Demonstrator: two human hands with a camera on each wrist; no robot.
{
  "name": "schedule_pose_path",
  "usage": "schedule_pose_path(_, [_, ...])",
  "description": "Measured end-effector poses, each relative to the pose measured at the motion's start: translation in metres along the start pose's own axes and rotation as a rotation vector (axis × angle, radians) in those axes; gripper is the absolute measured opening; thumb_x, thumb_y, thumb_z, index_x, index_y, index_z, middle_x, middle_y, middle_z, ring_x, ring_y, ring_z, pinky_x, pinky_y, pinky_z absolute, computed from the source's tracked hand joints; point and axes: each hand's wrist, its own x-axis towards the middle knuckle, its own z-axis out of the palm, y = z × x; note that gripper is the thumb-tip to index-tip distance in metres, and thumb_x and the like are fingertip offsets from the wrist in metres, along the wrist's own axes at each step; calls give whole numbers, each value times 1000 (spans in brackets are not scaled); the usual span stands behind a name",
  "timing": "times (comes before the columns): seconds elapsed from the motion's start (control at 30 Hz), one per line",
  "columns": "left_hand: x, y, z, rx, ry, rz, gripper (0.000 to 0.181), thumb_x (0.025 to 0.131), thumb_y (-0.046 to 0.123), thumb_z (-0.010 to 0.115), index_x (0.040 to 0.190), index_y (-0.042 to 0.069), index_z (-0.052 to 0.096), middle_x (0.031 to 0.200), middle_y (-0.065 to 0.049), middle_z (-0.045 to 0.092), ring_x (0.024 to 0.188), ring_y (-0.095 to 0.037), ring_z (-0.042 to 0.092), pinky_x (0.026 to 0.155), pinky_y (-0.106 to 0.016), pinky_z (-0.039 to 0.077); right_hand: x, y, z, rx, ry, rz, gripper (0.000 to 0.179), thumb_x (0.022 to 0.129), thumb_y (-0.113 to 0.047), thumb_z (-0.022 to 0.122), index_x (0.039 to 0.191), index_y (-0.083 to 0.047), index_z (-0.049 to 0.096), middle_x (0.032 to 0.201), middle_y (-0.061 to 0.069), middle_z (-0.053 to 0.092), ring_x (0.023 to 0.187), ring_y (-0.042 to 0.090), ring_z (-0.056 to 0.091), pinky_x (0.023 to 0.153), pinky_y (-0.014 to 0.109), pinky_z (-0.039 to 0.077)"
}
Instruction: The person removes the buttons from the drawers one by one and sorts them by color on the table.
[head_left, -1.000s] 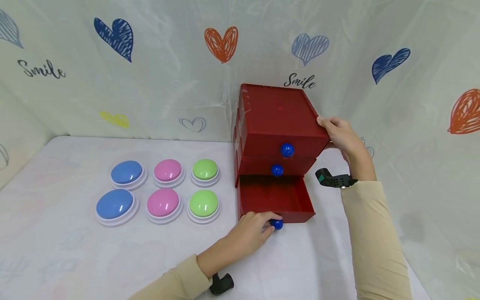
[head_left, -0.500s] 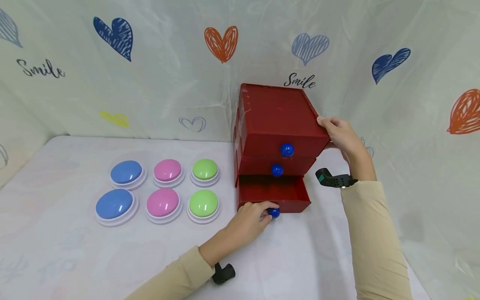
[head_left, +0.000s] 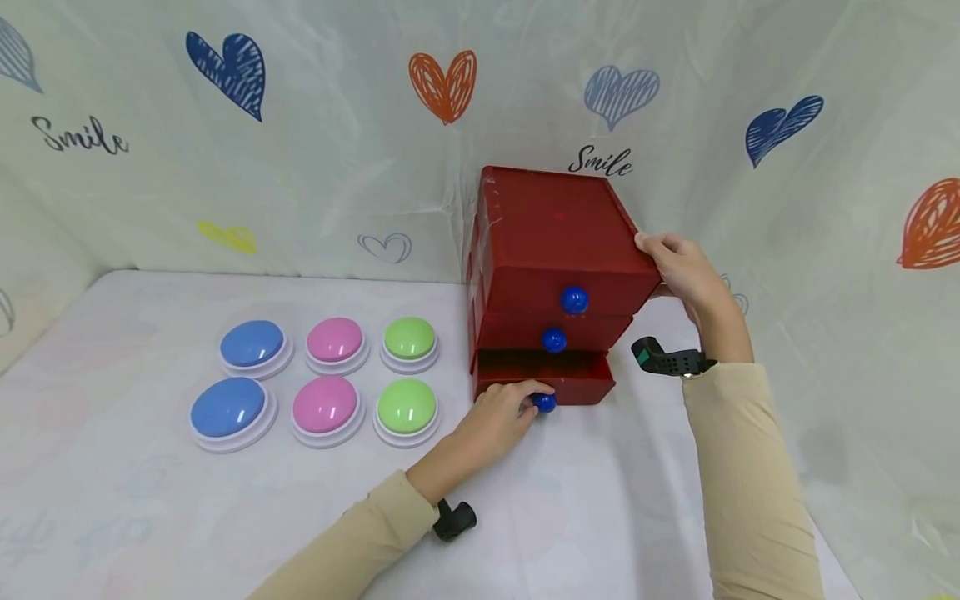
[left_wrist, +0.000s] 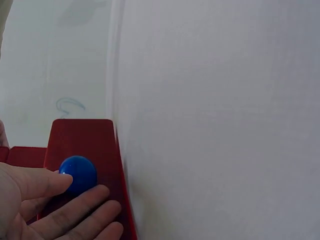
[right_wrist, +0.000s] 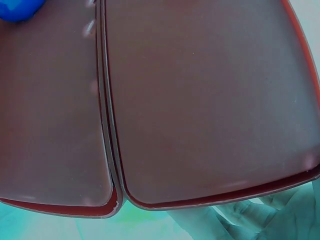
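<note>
A red cabinet of three stacked drawers [head_left: 562, 217] stands at the back of the table, each drawer front bearing a round blue knob. The bottom drawer [head_left: 585, 392] juts out partway, and a dark strip of its inside shows. My left hand [head_left: 495, 421] pinches the bottom drawer's blue knob [left_wrist: 80, 175] between thumb and fingers. At the cabinet's upper right edge my right hand [head_left: 686, 271] grips the side, thumb on top; its fingers are partly hidden behind the side wall. The upper two drawers are closed, with their knobs [head_left: 574, 300] untouched.
Left of the cabinet, two rows of domed push buttons sit on the white table: blue [head_left: 228, 408], pink [head_left: 326, 405] and green [head_left: 407, 407]. A pale curtain [head_left: 337, 167] printed with hearts hangs right behind the cabinet.
My left hand has moved away from me with the knob, and the bottom drawer has slid further into the cabinet. The right hand has stayed on the cabinet's edge.
</note>
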Motion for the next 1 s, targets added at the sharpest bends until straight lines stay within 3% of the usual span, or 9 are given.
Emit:
schedule_pose_path(0.5, [23, -6, -3, 2, 21, -34, 33, 92, 6, 55, 124, 15, 59, 89, -7, 66, 50, -9, 42, 45, -17, 34, 1, 1, 0, -1, 0, 6, 67, 94, -54, 37, 134, 0, 39, 115, 14, 53, 76, 4, 60, 70, 19, 52])
schedule_pose_path(1.0, [33, -10, -5, 9, 36, -31, 32, 91, 6, 56, 123, 14, 59, 93, -6, 66, 62, -11, 50, 53, -17, 38, 1, 2, -1, -2, -5, -11, 69, 93, -56, 36, 133, 0, 38, 113, 11, 52, 78, 5, 60, 71, 19, 51])
